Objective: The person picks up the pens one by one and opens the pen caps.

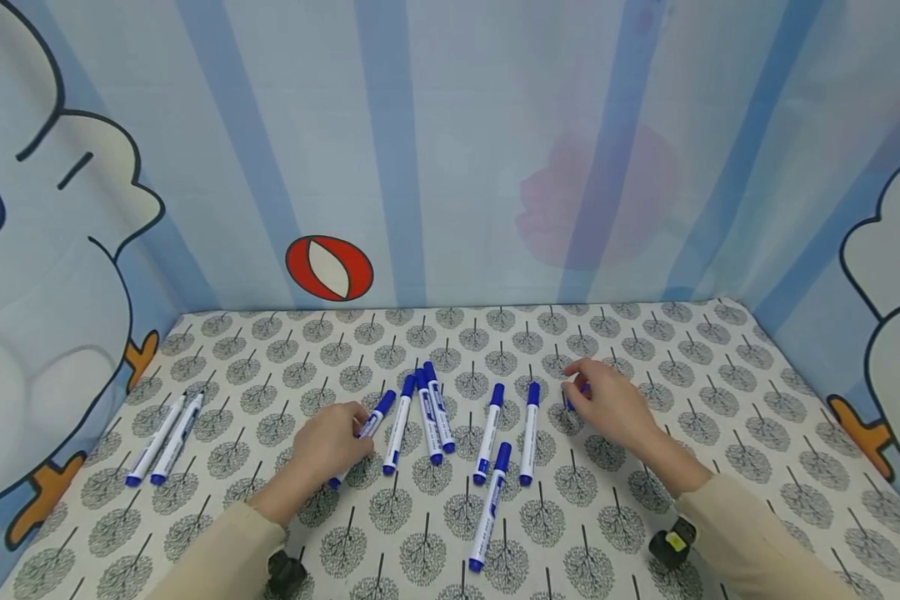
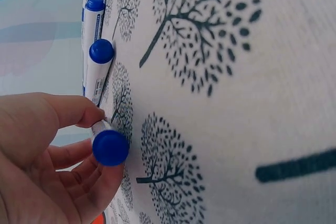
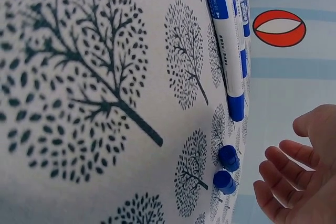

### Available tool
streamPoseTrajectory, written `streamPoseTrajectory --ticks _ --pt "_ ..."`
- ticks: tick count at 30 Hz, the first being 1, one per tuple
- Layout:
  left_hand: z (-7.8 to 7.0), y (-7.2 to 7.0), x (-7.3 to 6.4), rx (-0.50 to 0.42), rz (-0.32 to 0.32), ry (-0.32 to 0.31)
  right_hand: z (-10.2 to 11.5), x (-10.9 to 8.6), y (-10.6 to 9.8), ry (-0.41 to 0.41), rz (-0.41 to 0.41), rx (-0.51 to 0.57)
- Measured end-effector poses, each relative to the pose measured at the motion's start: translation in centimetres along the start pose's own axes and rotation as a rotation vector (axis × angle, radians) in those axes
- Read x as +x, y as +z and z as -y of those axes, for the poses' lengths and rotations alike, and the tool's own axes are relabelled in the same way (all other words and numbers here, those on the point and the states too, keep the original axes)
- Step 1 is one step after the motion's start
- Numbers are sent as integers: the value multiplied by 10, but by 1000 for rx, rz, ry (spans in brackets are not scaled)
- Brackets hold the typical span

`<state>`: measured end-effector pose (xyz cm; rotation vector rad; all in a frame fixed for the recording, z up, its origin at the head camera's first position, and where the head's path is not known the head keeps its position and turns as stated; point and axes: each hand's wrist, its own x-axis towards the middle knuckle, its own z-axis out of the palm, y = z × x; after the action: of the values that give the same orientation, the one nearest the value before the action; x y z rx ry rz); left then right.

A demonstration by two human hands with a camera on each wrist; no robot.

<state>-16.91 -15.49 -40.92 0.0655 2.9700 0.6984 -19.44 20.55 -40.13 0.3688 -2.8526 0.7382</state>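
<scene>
My left hand (image 1: 333,442) pinches a blue-capped whiteboard marker (image 1: 378,411) between thumb and fingers, low over the patterned cloth. The left wrist view shows that marker end-on, its round blue end (image 2: 111,148) toward the camera. My right hand (image 1: 607,398) hovers with relaxed fingers and holds nothing. Beside its fingertips, two loose blue caps (image 3: 229,158) stand on the cloth; in the head view the fingers partly hide them. Between the hands lie several capped markers, among them a marker (image 1: 530,433) nearest the right hand and a marker (image 1: 399,425) just right of the left hand.
Two markers without caps (image 1: 178,439) lie side by side at the far left. One capped marker (image 1: 491,508) lies closer to the front than the others. A tree-patterned cloth (image 1: 720,533) covers the table, and printed curtains (image 1: 465,167) rise behind and at both sides.
</scene>
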Motion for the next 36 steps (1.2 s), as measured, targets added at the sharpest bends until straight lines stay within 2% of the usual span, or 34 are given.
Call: streamPoseTrajectory --ticks 8,13,22,29,36 --pt "3 -9 1 16 -19 12 1 2 -2 -21 -5 -3" --pt "3 -18 3 43 -46 44 1 3 -2 -43 -19 -3" --pt "-4 -32 3 53 -58 83 4 2 -4 -170 -60 -9" --pt "-11 -37 1 48 -92 138 11 2 -3 -270 -110 -44" --pt "-23 -40 -3 77 -114 218 17 0 -3 -299 -102 -42"
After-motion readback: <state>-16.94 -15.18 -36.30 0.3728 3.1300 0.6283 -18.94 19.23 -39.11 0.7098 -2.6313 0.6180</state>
